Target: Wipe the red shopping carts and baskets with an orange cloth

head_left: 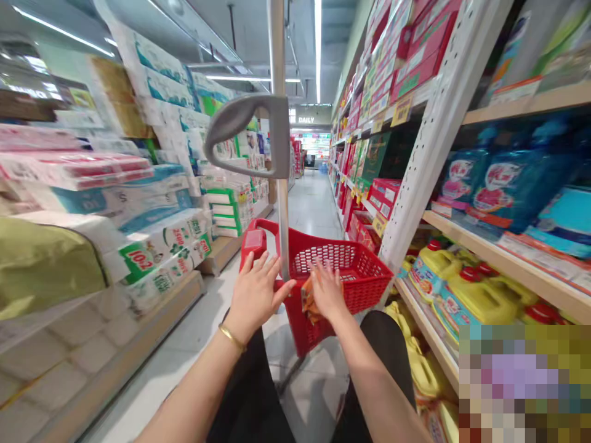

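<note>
My left hand [258, 295] is open, with fingers spread, over the near left side of a red rolling shopping basket [364, 295]. A gold bangle [232, 338] circles that wrist. Against the basket's near rim, my right hand [327, 290] is on a crinkled orange packet [312, 303]; its fingers point forward and are slightly blurred. The packet shows on both sides of the hand and hangs partly in front of the red wall; its print is unreadable. From the basket rises a metal pole with a grey loop handle [279, 138]. Little of the basket's inside is visible.
Stacked tissue packs [170, 243] line the left side. At right, a white shelf post [425, 135] stands close to the basket, beside blue pump bottles [503, 184] and yellow jugs [480, 295]. A tiled aisle [310, 200] runs ahead. The lower right corner is pixelated.
</note>
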`<state>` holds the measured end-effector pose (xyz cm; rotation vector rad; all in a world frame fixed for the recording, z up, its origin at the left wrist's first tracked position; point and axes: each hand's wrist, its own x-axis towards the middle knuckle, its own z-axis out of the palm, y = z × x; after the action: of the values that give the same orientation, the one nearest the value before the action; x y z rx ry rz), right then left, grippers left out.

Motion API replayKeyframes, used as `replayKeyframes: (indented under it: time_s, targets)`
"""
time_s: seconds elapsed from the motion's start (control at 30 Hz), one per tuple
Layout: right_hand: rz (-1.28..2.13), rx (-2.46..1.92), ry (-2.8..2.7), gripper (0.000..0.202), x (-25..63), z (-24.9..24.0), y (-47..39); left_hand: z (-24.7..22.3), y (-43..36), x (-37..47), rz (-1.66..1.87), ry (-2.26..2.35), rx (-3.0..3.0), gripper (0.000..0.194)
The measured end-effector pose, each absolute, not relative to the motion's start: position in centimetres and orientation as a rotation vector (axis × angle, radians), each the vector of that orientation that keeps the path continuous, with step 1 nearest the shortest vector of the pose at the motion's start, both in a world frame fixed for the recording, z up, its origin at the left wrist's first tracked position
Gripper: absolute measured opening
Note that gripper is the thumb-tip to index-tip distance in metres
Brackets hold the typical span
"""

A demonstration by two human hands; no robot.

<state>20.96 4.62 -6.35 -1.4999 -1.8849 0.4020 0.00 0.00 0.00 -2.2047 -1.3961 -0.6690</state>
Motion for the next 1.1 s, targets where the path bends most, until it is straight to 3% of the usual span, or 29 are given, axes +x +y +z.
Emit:
replayKeyframes:
  time_s: [0.13,0.43,0.6,0.7,0.93,1.1]
  targets:
    - [0.361,-1.251,-2.018,0.053,18.8,-6.0,3.2,0.1,-0.5,-0.1,-0.668,-1.416,-2.174,0.065]
    - [0.350,-1.637,-1.688,0.060,23.3,-8.4,5.2,0.5,-1.1,0.4,-0.662,-1.416,-2.186,0.083]
    - [0.374,-1.248,-1.930,0.052,17.9,-6.2,2.5,0.0,-0.8,0.3,-0.658,-1.468,-2.155,0.086]
    - [0.376,-1.187,-1.980,0.050,18.0,-6.0,2.2,0.0,-0.9,-0.2,-0.665,-1.498,-2.157,0.084]
    - [0.355,-1.620,-1.705,0.058,23.2,-8.0,5.0,0.0,-1.2,0.3,-0.689,-1.509,-2.140,0.081]
    - [0.372,-1.286,-1.921,0.051,17.9,-6.0,2.6,-0.1,-0.9,0.4,-0.638,-1.474,-2.126,0.078]
